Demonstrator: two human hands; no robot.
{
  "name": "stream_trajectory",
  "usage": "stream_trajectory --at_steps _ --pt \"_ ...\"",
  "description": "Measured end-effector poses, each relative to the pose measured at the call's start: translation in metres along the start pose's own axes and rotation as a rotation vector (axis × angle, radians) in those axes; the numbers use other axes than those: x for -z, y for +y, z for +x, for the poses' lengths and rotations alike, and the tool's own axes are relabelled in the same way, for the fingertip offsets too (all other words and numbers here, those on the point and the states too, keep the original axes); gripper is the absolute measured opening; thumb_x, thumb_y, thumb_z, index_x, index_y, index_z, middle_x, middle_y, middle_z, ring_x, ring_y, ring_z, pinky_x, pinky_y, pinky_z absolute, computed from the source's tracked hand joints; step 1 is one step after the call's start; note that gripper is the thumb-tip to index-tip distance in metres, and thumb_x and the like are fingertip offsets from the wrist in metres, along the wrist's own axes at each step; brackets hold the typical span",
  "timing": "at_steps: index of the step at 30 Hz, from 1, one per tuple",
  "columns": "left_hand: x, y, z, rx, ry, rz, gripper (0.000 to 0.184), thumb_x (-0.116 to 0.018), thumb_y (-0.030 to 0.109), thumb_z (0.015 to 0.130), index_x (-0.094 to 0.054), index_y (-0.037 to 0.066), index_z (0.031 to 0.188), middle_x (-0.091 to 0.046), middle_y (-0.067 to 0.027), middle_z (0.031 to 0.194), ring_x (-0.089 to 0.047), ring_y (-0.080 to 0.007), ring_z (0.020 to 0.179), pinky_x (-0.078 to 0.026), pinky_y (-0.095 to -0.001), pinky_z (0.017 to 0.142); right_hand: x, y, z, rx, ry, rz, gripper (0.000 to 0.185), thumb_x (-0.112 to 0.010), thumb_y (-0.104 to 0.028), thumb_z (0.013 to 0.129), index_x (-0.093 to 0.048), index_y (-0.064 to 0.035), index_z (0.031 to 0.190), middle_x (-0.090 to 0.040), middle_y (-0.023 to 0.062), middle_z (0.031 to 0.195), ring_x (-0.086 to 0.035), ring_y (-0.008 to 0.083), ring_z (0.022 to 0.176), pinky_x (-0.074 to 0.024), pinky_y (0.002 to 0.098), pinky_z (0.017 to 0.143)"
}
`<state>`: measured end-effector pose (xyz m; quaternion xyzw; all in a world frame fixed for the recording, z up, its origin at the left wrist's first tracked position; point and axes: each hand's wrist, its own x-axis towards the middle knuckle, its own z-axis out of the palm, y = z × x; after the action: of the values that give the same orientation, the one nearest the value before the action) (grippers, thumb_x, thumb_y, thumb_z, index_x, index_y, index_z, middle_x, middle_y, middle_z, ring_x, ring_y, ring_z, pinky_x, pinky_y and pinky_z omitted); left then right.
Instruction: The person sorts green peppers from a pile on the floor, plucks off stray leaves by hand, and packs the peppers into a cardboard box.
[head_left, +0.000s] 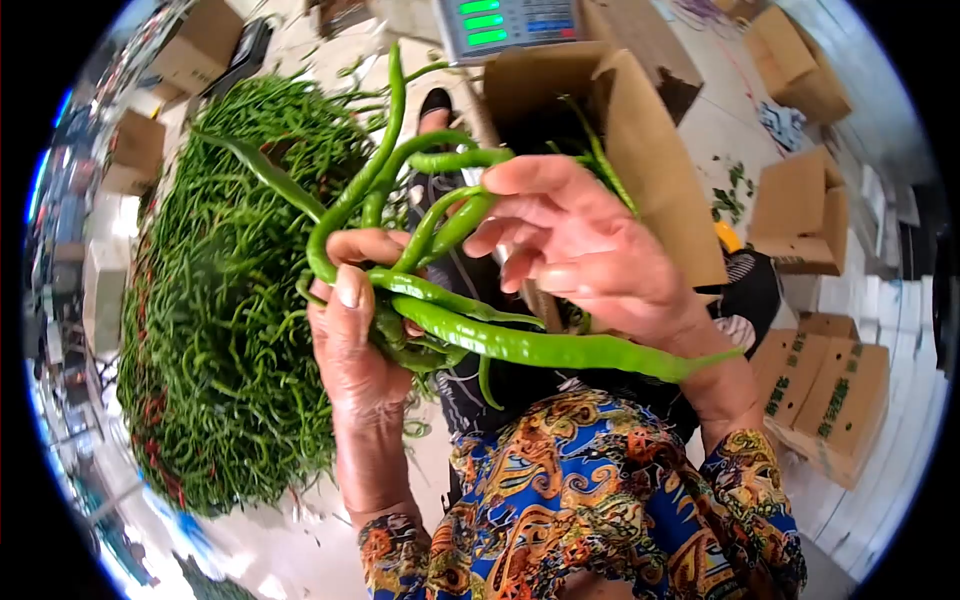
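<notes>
My left hand (348, 335) is closed around a bunch of long green chili peppers (560, 350). Several of them fan out past its thumb, some curling upward and one long, straight one stretching right, across in front of my right wrist. My right hand (600, 245) is raised beside the bunch, palm turned toward it. Its fingers are bent and apart, and the index fingertip is at the end of a curled pepper; whether they touch is hard to tell. No pepper shows gripped between its thumb and fingers.
A large heap of green chilies (230, 320), with some red ones, covers the floor at left. An open cardboard box (655, 165) with a few peppers inside stands beyond my right hand. Behind it is a digital scale (510, 28). More cartons (825, 395) stand at right.
</notes>
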<state>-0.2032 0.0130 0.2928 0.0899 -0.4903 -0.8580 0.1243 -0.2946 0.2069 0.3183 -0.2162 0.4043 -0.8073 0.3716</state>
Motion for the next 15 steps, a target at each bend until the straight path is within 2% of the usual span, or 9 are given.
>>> stream_trajectory --at_steps 2,3,6,7,8,9,10,12,15 --pt "-0.029 0.013 0.018 0.007 -0.149 0.057 0.039 -0.053 0.044 0.096 -0.054 0.006 0.106 -0.062 -0.0088 0.082 -0.058 -0.0161 0.064 -0.051 -0.0279 0.056 0.015 -0.022 -0.008 0.176 -0.032 -0.179 0.063 -0.057 -0.010 0.079 -0.041 -0.0135 0.140 -0.052 0.0122 0.134 -0.055 0.0209 0.115 -0.0472 0.0287 0.082" --pt "-0.048 0.017 0.026 0.028 -0.146 0.091 0.042 -0.062 0.038 0.086 -0.061 -0.001 0.102 -0.066 -0.0121 0.087 -0.059 -0.0095 0.059 -0.047 -0.0213 0.053 0.020 -0.039 -0.013 0.203 -0.010 -0.204 0.062 -0.059 -0.014 0.081 -0.040 -0.0116 0.141 -0.053 0.0130 0.133 -0.055 0.0211 0.114 -0.0471 0.0281 0.082" --pt "-0.102 0.031 0.049 0.083 -0.272 0.217 0.042 -0.052 0.039 0.097 -0.057 -0.001 0.110 -0.062 -0.0103 0.085 -0.058 -0.0135 0.067 -0.049 -0.0247 0.059 0.043 -0.072 -0.021 0.306 0.091 -0.261 0.060 -0.059 -0.019 0.087 -0.038 -0.0047 0.141 -0.055 0.0150 0.129 -0.056 0.0196 0.110 -0.0477 0.0262 0.082" --pt "-0.110 0.020 0.060 0.142 -0.258 0.101 0.037 -0.057 0.034 0.096 -0.059 0.000 0.109 -0.063 -0.0069 0.089 -0.059 -0.0113 0.071 -0.048 -0.0231 0.060 0.044 -0.079 -0.019 0.235 0.307 -0.331 0.048 -0.055 -0.009 0.088 -0.047 -0.0028 0.135 -0.064 0.0083 0.113 -0.061 0.0148 0.102 -0.0493 0.0256 0.082" --pt "-0.116 0.008 0.073 0.202 -0.244 -0.014 0.033 -0.062 0.030 0.094 -0.062 0.001 0.108 -0.064 -0.0034 0.092 -0.060 -0.0091 0.075 -0.047 -0.0215 0.061 0.064 -0.086 -0.019 0.102 0.336 -0.441 0.045 -0.057 -0.012 0.090 -0.049 -0.0018 0.133 -0.065 0.0092 0.110 -0.061 0.0132 0.098 -0.0503 0.0267 0.081" --pt "-0.123 -0.007 0.085 0.198 -0.216 0.089 0.041 -0.053 0.037 0.098 -0.060 -0.001 0.113 -0.065 -0.0093 0.096 -0.063 -0.0156 0.075 -0.052 -0.0260 0.067 0.088 -0.088 -0.021 0.043 0.402 -0.543 0.045 -0.059 -0.014 0.089 -0.050 -0.0011 0.131 -0.065 0.0094 0.108 -0.062 0.0133 0.095 -0.0505 0.0277 0.081" --pt "-0.111 -0.032 0.103 0.199 -0.299 0.185 0.046 -0.054 0.039 0.098 -0.060 -0.003 0.116 -0.065 -0.0100 0.098 -0.062 -0.0136 0.078 -0.052 -0.0271 0.072 0.110 -0.086 -0.026 -0.018 0.465 -0.644 0.045 -0.061 -0.016 0.089 -0.051 -0.0003 0.129 -0.066 0.0095 0.106 -0.062 0.0134 0.092 -0.0506 0.0287 0.082" --pt "-0.082 -0.055 0.120 0.097 -0.322 0.794 0.046 -0.058 0.036 0.096 -0.058 -0.003 0.122 -0.067 -0.0100 0.099 -0.061 -0.0106 0.078 -0.052 -0.0258 0.072 0.135 -0.081 -0.040 -0.058 0.634 -1.169 0.047 -0.066 -0.021 0.087 -0.053 -0.0013 0.127 -0.067 0.0126 0.103 -0.064 0.0178 0.088 -0.0508 0.0303 0.082" --pt "-0.051 -0.062 0.111 -0.126 -0.314 1.040 0.042 -0.066 0.019 0.091 -0.056 0.002 0.128 -0.070 -0.0087 0.095 -0.060 -0.0083 0.073 -0.050 -0.0240 0.063 0.169 -0.069 -0.061 0.049 0.734 -1.558 0.052 -0.069 -0.026 0.083 -0.054 -0.0046 0.128 -0.067 0.0161 0.101 -0.065 0.0249 0.089 -0.0509 0.0343 0.082"
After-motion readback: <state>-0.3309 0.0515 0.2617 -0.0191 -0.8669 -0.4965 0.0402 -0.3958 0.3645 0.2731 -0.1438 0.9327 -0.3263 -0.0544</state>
